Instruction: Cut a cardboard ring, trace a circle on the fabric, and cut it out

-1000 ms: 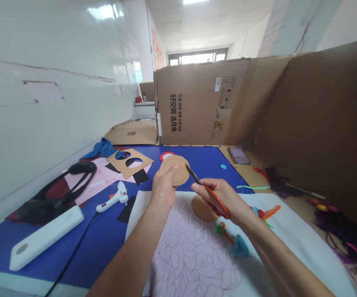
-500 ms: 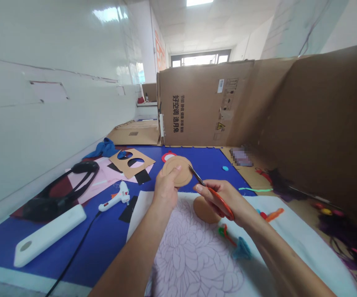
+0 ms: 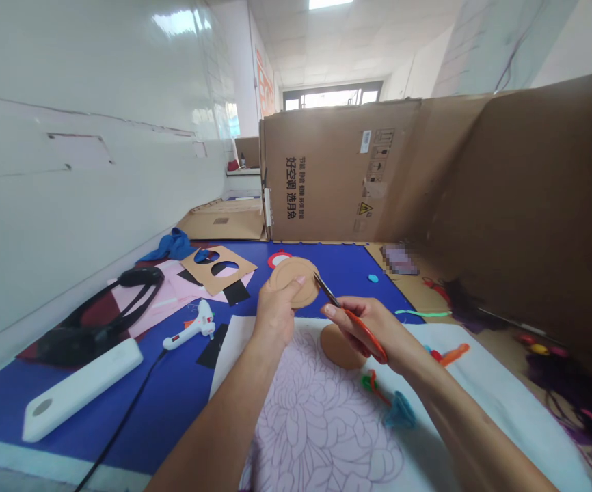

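Observation:
Pinched in my left hand [image 3: 278,307] is a round cardboard disc [image 3: 303,287] with a circle line drawn inside its edge. My right hand [image 3: 360,324] is closed around the orange handles of a pair of scissors [image 3: 370,338]. Their dark blades point up and left, with the tips at the disc's right edge; whether they bite into it I cannot tell. A second cardboard disc [image 3: 338,350] lies below my right hand, partly hidden by it. Both hands are above a white sheet [image 3: 316,417] printed with flower outlines.
On the left lie a white glue gun [image 3: 193,329] with a black cord, a white bar [image 3: 83,389], black headphones [image 3: 106,307] and a cardboard piece with round holes [image 3: 204,277]. Pipe-cleaner pieces [image 3: 398,410] lie right. A large cardboard box [image 3: 337,178] stands behind.
Almost nothing differs. The disc in my left hand has turned slightly and my left thumb has shifted a little to the right; the scissors stay at its edge.

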`<state>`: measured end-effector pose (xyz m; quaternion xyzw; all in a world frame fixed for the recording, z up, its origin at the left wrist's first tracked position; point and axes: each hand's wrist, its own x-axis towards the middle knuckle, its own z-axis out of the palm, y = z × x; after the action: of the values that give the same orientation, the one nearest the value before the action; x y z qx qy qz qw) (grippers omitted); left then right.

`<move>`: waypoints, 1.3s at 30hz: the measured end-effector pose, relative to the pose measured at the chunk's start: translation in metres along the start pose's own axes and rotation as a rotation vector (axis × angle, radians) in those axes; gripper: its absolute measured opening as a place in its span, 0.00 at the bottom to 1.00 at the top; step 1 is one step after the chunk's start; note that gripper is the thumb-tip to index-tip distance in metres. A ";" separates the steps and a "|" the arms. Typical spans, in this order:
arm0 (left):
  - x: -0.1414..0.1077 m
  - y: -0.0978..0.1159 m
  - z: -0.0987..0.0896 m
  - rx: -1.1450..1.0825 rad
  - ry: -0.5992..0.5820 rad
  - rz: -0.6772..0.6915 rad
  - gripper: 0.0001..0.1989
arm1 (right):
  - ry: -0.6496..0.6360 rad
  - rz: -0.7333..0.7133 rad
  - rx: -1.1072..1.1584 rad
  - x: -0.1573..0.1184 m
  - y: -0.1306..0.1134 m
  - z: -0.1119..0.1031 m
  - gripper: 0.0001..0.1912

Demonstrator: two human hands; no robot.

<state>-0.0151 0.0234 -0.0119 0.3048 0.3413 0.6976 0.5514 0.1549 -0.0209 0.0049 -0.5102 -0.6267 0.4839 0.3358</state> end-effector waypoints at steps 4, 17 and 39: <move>0.000 0.000 0.000 0.018 -0.001 -0.002 0.25 | 0.006 -0.021 0.024 0.000 -0.001 0.001 0.30; -0.001 0.000 0.001 0.021 0.002 -0.015 0.26 | 0.023 -0.031 0.048 0.002 0.001 0.002 0.27; -0.002 -0.004 0.003 -0.008 0.027 -0.029 0.26 | 0.037 -0.034 0.055 0.008 0.010 0.000 0.27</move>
<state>-0.0101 0.0228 -0.0129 0.2884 0.3502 0.6949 0.5580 0.1563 -0.0133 -0.0055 -0.4987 -0.6157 0.4857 0.3693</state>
